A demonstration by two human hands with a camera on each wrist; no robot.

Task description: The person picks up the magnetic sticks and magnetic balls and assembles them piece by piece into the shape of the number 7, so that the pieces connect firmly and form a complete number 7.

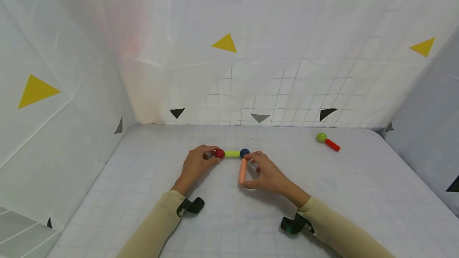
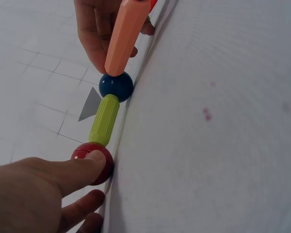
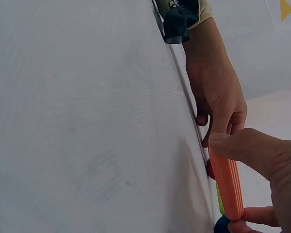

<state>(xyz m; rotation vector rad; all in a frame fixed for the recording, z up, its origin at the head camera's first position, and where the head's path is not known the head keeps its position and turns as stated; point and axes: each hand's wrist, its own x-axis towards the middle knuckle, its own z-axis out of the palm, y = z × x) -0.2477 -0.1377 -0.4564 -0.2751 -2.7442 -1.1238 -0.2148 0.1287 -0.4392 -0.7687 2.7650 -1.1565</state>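
My left hand [image 1: 196, 166] pinches a red ball [image 1: 220, 153] between thumb and fingers. From that ball a short yellow-green rod [image 1: 232, 154] runs right to a dark blue ball [image 1: 245, 153]. My right hand [image 1: 269, 173] holds an orange rod [image 1: 242, 171] by its two ends, thumb at the near end and fingers at the far one. The orange rod's far end meets the blue ball, as the left wrist view shows with the orange rod [image 2: 126, 39] against the blue ball [image 2: 116, 87]. In the right wrist view the orange rod [image 3: 227, 187] partly hides the pieces behind it.
A light green ball [image 1: 321, 137] with a red rod [image 1: 332, 145] against it lies at the back right of the white table [image 1: 215, 226]. White sheeting with yellow and dark triangles rises behind the table and at both sides.
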